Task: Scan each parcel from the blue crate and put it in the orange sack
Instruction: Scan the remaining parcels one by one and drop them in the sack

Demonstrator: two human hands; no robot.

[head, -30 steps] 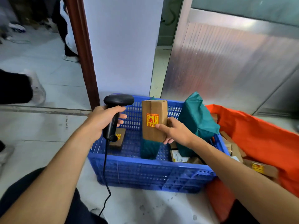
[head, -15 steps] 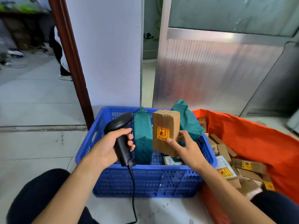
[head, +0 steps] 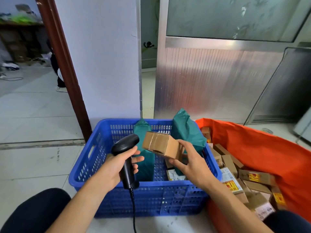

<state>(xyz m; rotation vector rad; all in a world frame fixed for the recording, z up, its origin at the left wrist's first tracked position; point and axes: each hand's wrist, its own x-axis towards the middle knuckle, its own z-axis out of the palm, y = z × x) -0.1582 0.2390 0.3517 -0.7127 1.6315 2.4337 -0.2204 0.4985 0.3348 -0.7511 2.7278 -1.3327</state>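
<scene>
Dead centre of the frame, over the crate (head: 143, 183), the right hand (head: 191, 163) is gripping a taped brown box (head: 159, 145), which is tipped at an angle. Just left of it, the left hand (head: 116, 169) is wrapped round the handle of a black scanner (head: 125, 145), with its head just beside the box and its cable hanging down the crate's front. Two green bags (head: 185, 132) stand upright in the crate, with a few flat parcels (head: 175, 175) at the bottom. Lower right, the sack (head: 252, 148) holds a pile of boxes (head: 255, 177).
</scene>
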